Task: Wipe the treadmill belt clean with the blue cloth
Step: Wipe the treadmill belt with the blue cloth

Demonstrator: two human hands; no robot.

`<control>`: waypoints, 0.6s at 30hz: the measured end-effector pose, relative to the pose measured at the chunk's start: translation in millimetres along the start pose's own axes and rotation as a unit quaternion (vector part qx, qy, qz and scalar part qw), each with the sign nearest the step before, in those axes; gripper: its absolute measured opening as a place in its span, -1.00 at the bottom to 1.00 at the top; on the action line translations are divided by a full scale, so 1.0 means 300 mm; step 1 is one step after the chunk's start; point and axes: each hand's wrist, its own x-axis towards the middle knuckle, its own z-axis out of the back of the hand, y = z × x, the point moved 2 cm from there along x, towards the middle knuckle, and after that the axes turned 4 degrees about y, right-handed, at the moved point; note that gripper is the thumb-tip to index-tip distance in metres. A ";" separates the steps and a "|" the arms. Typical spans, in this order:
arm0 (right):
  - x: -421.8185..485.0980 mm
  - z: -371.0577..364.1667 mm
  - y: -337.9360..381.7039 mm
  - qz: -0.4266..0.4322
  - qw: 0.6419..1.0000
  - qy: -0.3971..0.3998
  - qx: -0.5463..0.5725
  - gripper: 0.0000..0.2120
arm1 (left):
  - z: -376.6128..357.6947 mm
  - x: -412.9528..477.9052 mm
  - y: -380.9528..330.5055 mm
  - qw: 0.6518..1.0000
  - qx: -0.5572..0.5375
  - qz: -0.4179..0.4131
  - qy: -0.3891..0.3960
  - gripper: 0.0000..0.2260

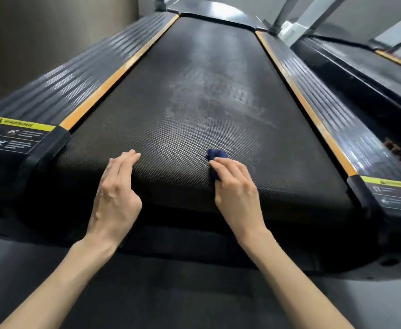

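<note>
While grey smears cover the treadmill belt [147,103] from centre frame upward, the wiping looks barely begun, with most of its length left. Lower left of centre, the left hand [114,193] rests straight, released fingers on the belt's near edge. Right of it, the right hand [236,191] grasps the bunched blue cloth [216,155] in curled fingers, and the cloth peeks out past the fingertips.

Belt [194,91] matt, dimpled rubber; blue cloth [214,155] soft fabric.
</note>
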 end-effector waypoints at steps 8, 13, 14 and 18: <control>-0.097 0.217 -0.353 -0.237 0.969 -0.033 -0.058 -0.73 | -0.085 0.000 -0.099 0.998 0.004 -0.062 0.030 -0.33; 0.016 0.039 -0.011 -0.019 0.999 0.025 0.040 -0.70 | -0.098 0.008 -0.138 0.997 0.000 -0.072 0.033 -0.34; 0.035 0.013 0.040 0.024 0.996 0.050 0.062 -0.67 | -0.100 0.013 -0.144 0.997 -0.003 -0.076 0.032 -0.34; 0.057 0.037 -0.011 0.061 0.986 0.128 0.082 -0.59 | -0.109 0.028 -0.163 0.996 -0.013 -0.079 0.036 -0.33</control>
